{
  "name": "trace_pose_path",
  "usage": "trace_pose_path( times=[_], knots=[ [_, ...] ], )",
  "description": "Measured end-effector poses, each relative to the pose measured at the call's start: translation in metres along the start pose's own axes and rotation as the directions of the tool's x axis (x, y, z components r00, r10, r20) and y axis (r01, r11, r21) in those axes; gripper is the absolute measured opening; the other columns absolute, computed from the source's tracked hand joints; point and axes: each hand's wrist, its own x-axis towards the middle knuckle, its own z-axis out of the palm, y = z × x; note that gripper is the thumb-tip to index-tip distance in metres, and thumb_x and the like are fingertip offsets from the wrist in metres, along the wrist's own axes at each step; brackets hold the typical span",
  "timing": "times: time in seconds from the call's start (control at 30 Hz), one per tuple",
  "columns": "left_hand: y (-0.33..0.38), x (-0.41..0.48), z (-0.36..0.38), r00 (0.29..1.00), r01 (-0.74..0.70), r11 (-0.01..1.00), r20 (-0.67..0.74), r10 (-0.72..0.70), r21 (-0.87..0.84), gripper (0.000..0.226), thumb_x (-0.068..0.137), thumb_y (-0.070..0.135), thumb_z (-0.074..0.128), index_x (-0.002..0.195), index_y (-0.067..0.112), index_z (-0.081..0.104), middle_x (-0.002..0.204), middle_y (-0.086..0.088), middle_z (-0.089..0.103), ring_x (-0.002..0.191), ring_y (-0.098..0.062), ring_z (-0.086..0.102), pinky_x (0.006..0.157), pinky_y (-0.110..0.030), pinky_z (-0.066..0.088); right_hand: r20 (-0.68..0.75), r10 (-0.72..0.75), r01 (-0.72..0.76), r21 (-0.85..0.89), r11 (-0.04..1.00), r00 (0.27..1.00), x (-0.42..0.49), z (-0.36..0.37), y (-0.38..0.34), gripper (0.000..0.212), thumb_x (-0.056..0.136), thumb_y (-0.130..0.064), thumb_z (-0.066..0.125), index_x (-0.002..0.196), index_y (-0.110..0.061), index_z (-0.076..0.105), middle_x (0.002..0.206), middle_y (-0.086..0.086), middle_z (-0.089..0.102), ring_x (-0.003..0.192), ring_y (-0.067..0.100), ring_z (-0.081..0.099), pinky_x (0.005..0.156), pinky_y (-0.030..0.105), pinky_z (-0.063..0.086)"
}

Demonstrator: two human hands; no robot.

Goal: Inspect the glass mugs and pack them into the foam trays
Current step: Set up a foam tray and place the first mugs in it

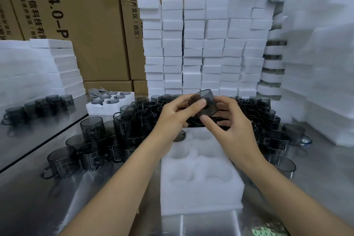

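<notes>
A smoky grey glass mug [206, 99] is held tilted above the table between both hands. My left hand [176, 115] grips its left side with the thumb on the glass. My right hand [229, 120] pinches its right and lower side. Below them lies a white foam tray [201, 182] with several round pockets; one far-left pocket holds a mug [180, 135], the others look bare. Several more grey mugs [122, 126] stand crowded on the steel table behind and beside the tray.
Tall stacks of white foam trays [203, 44] rise behind the mugs, and at the right [318, 63] and left [47, 67]. A filled foam tray [95, 107] sits at middle left. Cardboard boxes [80, 15] form the back wall. More mugs [279, 140] crowd the right.
</notes>
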Motion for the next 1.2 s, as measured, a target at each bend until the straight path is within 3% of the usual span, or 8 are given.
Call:
trace_pose_path(
  times=[0.17,0.3,0.43,0.6,0.77,0.97,1.13,1.2],
  knots=[
    [-0.001,0.0,0.003,0.996,0.083,0.994,0.038,-0.081,-0.067,0.043,0.087,0.056,0.072,0.128,0.042,0.074,0.129,0.011,0.076,0.116,-0.003,0.07,0.088,-0.033,0.05,0.01,0.111,-0.112,0.128,0.985,0.994,-0.002,0.006,0.002,0.048,0.082,-0.047,0.086,0.123,-0.034,0.065,0.111,-0.012,0.076,0.103,0.011,0.075,0.089,0.038,0.062],
    [-0.002,0.001,0.003,0.996,0.089,0.993,0.023,-0.088,-0.076,0.042,0.088,0.058,0.072,0.125,0.037,0.077,0.124,0.009,0.078,0.12,-0.008,0.071,0.087,-0.032,0.052,-0.059,0.027,-0.031,-0.064,0.997,0.998,-0.001,0.004,0.004,0.057,0.077,-0.031,0.093,0.119,-0.039,0.056,0.116,-0.017,0.061,0.101,0.008,0.067,0.078,0.024,0.057],
    [-0.009,0.004,0.003,0.99,0.142,0.977,0.014,-0.141,-0.162,0.029,0.098,0.036,0.077,0.123,0.022,0.079,0.117,-0.006,0.081,0.115,-0.023,0.076,0.084,-0.03,0.056,-0.036,0.006,-0.009,-0.09,0.996,0.999,-0.002,0.006,0.004,0.063,0.076,-0.028,0.093,0.125,-0.038,0.054,0.12,-0.012,0.055,0.1,0.011,0.064,0.079,0.032,0.058],
    [-0.01,0.008,0.0,0.993,0.116,0.929,0.035,-0.111,-0.352,0.031,0.098,0.019,0.076,0.128,0.011,0.076,0.122,-0.014,0.079,0.114,-0.026,0.076,0.09,-0.029,0.06,0.049,0.249,-0.253,0.143,0.957,0.967,-0.003,0.008,-0.002,0.066,0.07,-0.064,0.082,0.124,-0.034,0.057,0.109,-0.001,0.075,0.098,0.015,0.074,0.09,0.042,0.061],
    [-0.01,0.008,0.001,0.996,0.088,0.926,0.043,-0.077,-0.367,0.033,0.099,0.006,0.072,0.13,0.014,0.072,0.123,-0.009,0.078,0.114,-0.022,0.076,0.089,-0.027,0.061,0.072,0.316,-0.321,0.352,0.88,0.946,0.0,0.008,-0.005,0.039,0.095,-0.039,0.078,0.123,-0.019,0.06,0.104,0.003,0.082,0.097,0.022,0.079,0.081,0.041,0.058],
    [-0.011,0.009,0.0,0.993,0.112,0.928,0.07,-0.094,-0.355,0.041,0.1,0.031,0.074,0.136,0.012,0.07,0.127,-0.011,0.078,0.117,-0.027,0.075,0.09,-0.029,0.06,0.032,0.225,-0.222,0.346,0.912,0.974,-0.001,0.009,-0.005,0.049,0.086,-0.009,0.088,0.12,-0.024,0.056,0.111,0.004,0.077,0.094,0.022,0.078,0.081,0.03,0.062],
    [-0.016,0.012,-0.002,0.994,0.106,0.92,0.027,-0.104,-0.377,0.037,0.099,0.023,0.075,0.134,0.012,0.07,0.123,-0.011,0.079,0.113,-0.026,0.076,0.089,-0.03,0.061,0.124,0.335,-0.355,0.427,0.832,0.934,-0.002,0.01,-0.007,0.048,0.086,-0.037,0.081,0.126,-0.024,0.057,0.111,0.007,0.079,0.101,0.025,0.079,0.081,0.039,0.061],
    [-0.016,0.012,-0.001,0.994,0.111,0.916,0.029,-0.108,-0.386,0.04,0.093,0.024,0.076,0.131,0.014,0.072,0.122,-0.009,0.079,0.112,-0.023,0.077,0.087,-0.029,0.062,0.112,0.345,-0.358,0.435,0.826,0.932,-0.001,0.009,-0.007,0.042,0.091,-0.032,0.081,0.124,-0.021,0.059,0.105,0.007,0.081,0.102,0.028,0.079,0.08,0.038,0.062]
  ],
)
